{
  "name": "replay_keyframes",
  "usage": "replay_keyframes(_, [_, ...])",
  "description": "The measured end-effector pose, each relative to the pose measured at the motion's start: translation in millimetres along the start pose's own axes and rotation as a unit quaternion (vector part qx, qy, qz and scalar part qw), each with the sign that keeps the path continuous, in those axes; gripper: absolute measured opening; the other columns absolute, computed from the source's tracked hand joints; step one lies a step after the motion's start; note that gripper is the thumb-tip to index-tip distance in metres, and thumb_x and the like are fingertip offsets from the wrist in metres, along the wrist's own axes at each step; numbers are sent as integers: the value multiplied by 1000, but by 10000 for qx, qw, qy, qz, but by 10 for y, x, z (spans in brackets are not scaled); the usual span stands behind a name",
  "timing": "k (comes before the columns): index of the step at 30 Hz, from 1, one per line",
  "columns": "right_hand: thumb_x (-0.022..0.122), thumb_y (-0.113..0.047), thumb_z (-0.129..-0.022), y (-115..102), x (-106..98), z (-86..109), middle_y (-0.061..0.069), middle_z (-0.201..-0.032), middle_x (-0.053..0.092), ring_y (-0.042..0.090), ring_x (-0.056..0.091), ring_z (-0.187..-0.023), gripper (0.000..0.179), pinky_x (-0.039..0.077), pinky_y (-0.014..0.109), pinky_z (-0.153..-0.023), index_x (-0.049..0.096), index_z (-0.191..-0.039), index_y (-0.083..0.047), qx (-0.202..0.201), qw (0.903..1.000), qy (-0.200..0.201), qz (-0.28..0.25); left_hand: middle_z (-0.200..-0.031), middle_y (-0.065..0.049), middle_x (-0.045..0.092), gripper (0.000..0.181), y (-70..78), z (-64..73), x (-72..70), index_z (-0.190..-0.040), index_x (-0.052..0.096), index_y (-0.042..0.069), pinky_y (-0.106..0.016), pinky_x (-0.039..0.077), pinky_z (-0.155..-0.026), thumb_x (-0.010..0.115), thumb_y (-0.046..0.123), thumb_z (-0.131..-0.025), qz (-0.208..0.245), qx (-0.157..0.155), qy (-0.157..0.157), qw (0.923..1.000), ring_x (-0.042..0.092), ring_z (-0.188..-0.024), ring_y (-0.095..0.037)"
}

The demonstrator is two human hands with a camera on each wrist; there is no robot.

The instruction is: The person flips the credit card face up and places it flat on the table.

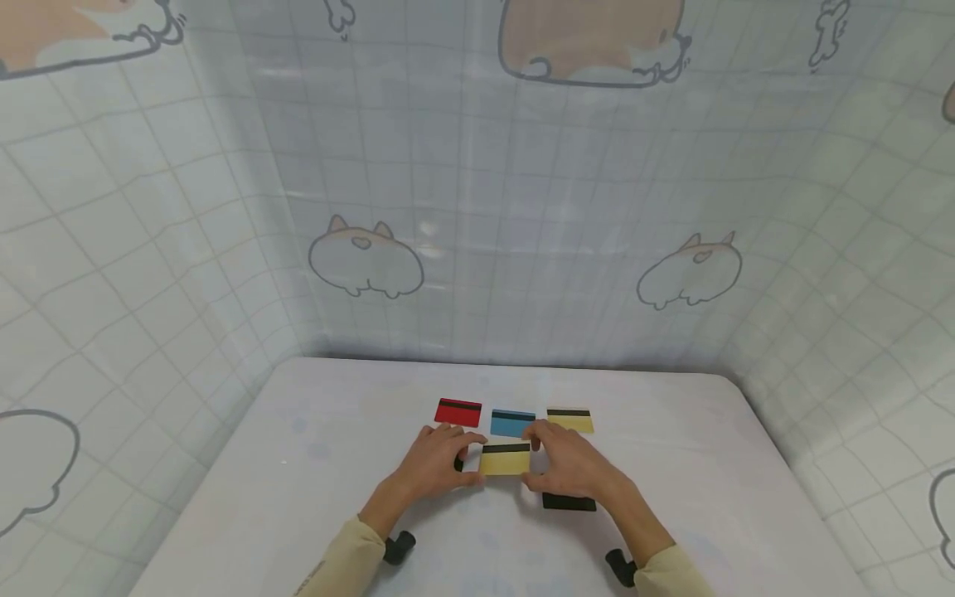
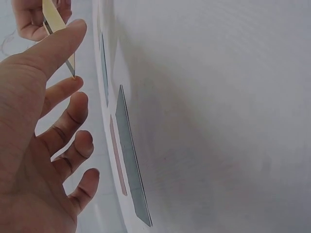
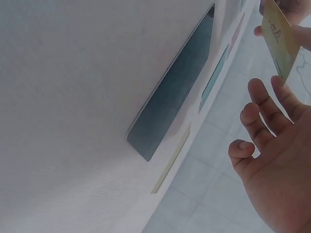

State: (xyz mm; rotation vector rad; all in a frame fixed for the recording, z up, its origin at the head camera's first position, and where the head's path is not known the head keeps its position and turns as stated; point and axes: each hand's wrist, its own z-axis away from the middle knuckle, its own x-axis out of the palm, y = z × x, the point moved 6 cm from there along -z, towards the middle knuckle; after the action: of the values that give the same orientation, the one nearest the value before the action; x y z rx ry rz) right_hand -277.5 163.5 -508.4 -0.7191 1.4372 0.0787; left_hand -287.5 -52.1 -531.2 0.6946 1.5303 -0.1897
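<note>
Currently we have a yellow card (image 1: 506,461) raised clear of the surface (image 1: 336,406), its dark stripe (image 1: 506,448) along the far edge. Our left hand (image 1: 431,466) and right hand (image 1: 569,464) hold it at opposite ends, thumbs and forefingers pinching near the corners, remaining fingers loosely bent.

Handling, as we judge it: light, stiff thin plastic, probably smooth enough to slip, not fragile. The short ends or corners look the best hold; pressing both ends inward might bow it.

Beyond lie a red card (image 1: 458,413), a blue card (image 1: 511,424) and a second yellow card (image 1: 570,423), flat. Hard to make out: one dark card (image 2: 131,160) is mostly covered by our left hand in the head view; another dark card (image 1: 569,502) is partly behind our right hand. Marks on the held card's face are too small to read.
</note>
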Motion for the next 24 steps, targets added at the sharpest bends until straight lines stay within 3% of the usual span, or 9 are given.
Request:
replay_keyframes(14, [74,-57,-82,-41,-24,-21,-15,-100,55,10,50,-86,55,44,33,-75,54,-123,-27,0,9992,138,-388,-79,14,48,58,52,-16,2,-129,65,32,-40,37,-80,76,61,-80,-3,113,47,9999,45,-85,-7])
replay_keyframes(24, [75,-59,-82,-89,-42,-28,-9,-104,59,14,55,-91,62,47,33,-77,55,-131,-27,-249,9955,356,-841,-80,13,52,58,157,-20,-54,-128,66,32,-39,35,-79,76,63,-79,-9,215,183,9996,45,-84,-7])
